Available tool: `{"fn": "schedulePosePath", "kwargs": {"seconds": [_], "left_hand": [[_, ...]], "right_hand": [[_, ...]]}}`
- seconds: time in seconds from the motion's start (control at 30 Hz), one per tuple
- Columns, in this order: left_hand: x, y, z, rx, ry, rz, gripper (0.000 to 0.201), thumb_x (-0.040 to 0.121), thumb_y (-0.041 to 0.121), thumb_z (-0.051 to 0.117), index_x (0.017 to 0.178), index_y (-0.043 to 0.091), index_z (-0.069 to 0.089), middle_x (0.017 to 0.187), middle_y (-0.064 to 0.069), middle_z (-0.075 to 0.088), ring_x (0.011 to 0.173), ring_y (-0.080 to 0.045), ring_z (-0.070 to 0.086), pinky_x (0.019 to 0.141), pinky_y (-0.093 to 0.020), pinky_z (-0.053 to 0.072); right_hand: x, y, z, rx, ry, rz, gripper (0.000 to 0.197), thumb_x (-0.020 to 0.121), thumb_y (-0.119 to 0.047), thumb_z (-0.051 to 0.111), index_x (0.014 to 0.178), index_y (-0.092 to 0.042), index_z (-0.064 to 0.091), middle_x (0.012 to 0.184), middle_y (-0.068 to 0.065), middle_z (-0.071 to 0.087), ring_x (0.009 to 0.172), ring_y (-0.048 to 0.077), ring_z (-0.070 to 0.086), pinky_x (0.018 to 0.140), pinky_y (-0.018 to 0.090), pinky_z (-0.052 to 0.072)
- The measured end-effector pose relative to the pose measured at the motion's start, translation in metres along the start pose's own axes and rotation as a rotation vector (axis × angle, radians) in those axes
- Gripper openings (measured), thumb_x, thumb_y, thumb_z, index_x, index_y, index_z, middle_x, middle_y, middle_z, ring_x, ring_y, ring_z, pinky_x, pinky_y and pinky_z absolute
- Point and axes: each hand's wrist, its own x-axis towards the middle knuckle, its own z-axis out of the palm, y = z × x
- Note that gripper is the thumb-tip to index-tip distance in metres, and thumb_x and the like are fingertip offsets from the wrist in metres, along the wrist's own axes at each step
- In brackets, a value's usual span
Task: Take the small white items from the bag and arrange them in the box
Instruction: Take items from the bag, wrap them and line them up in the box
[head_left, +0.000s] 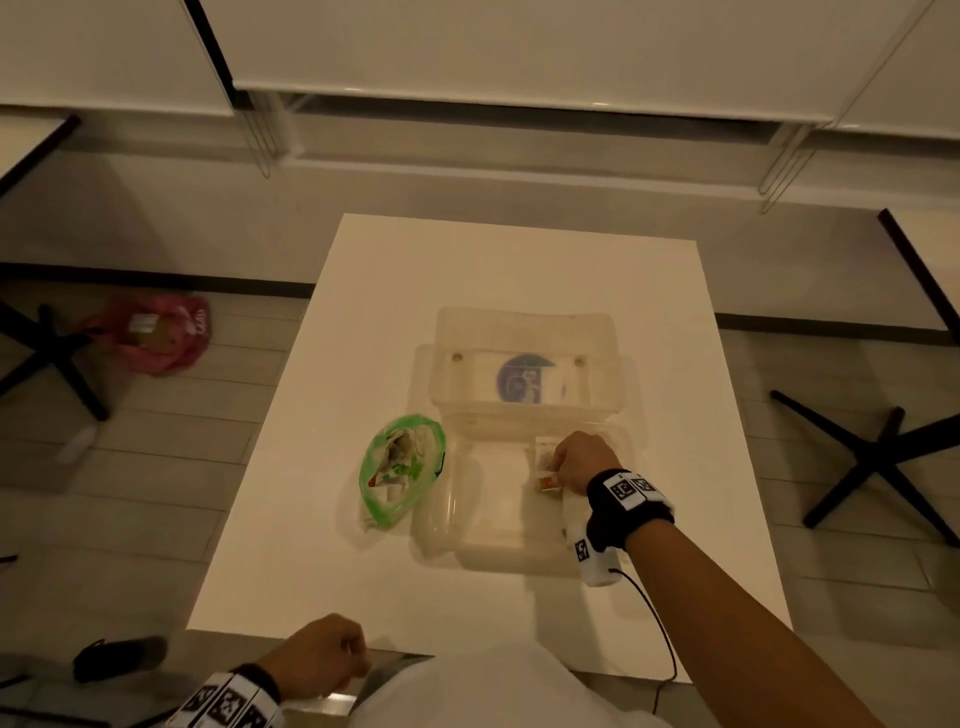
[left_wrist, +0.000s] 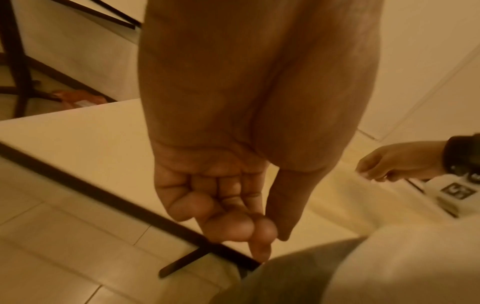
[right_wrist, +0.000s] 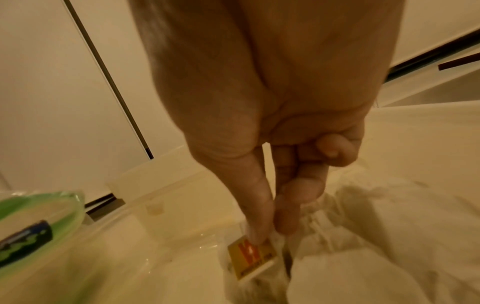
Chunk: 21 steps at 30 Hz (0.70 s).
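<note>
My right hand (head_left: 584, 462) covers part of the small white item (head_left: 546, 464) in the box (head_left: 498, 540), so I cannot tell how much of it lies under my fingers. The things inside the bag (head_left: 402, 470) are too small and blurred to make out. My left hand (head_left: 317, 657) is curled so its fingertips are hidden from the head view. The pink thing (head_left: 156, 332) on the floor is too blurred to name.

Dim, warm yellow indoor light, soft throughout.
Wrist views blur with motion; wide-angle bending curves the head view's edges.
</note>
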Motion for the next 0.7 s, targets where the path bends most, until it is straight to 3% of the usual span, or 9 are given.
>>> {"fn": "schedulePosePath", "kwargs": {"seconds": [0.1, 0.17, 0.37, 0.6, 0.7], "left_hand": [[0.005, -0.012, 0.012, 0.032, -0.011, -0.029, 0.022, 0.094, 0.025, 0.062, 0.072, 0.023, 0.061, 0.070, 0.010, 0.063, 0.054, 0.004, 0.056, 0.061, -0.011, 0.046], [0.006, -0.019, 0.016, 0.036, 0.007, -0.043, 0.021, 0.095, 0.024, 0.063, 0.075, 0.025, 0.059, 0.068, 0.012, 0.060, 0.055, 0.004, 0.054, 0.057, -0.006, 0.041], [0.013, -0.043, 0.019, 0.007, 0.054, -0.088, 0.014, 0.087, 0.022, 0.064, 0.073, 0.022, 0.062, 0.053, 0.010, 0.063, 0.052, 0.004, 0.056, 0.060, -0.011, 0.045], [0.021, -0.049, 0.016, -0.050, 0.093, -0.101, 0.011, 0.087, 0.018, 0.066, 0.076, 0.017, 0.066, 0.054, 0.007, 0.064, 0.050, -0.002, 0.058, 0.055, -0.015, 0.046], [0.027, -0.056, 0.018, -0.008, 0.090, -0.102, 0.009, 0.086, 0.020, 0.066, 0.076, 0.020, 0.067, 0.058, 0.006, 0.066, 0.056, -0.001, 0.060, 0.060, -0.013, 0.048]], "right_hand": [[0.007, 0.002, 0.002, -0.063, 0.061, 0.014, 0.019, 0.083, -0.019, 0.072, 0.100, -0.011, 0.075, 0.104, 0.007, 0.073, 0.098, 0.026, 0.067, 0.085, 0.032, 0.056], [0.012, 0.002, 0.005, -0.114, 0.098, 0.012, 0.018, 0.083, -0.019, 0.070, 0.098, -0.012, 0.074, 0.101, 0.007, 0.073, 0.095, 0.026, 0.068, 0.082, 0.032, 0.056], [0.011, 0.000, 0.004, -0.236, 0.146, -0.015, 0.011, 0.085, -0.017, 0.066, 0.094, -0.010, 0.068, 0.101, 0.009, 0.071, 0.093, 0.028, 0.068, 0.076, 0.032, 0.053], [0.000, 0.004, -0.004, -0.139, 0.203, -0.015, 0.014, 0.085, -0.009, 0.065, 0.099, -0.008, 0.065, 0.105, 0.011, 0.068, 0.096, 0.028, 0.064, 0.076, 0.032, 0.050], [-0.008, 0.003, -0.010, -0.088, 0.213, -0.016, 0.013, 0.086, -0.006, 0.063, 0.098, -0.006, 0.067, 0.104, 0.011, 0.068, 0.097, 0.027, 0.064, 0.080, 0.032, 0.051]]}}
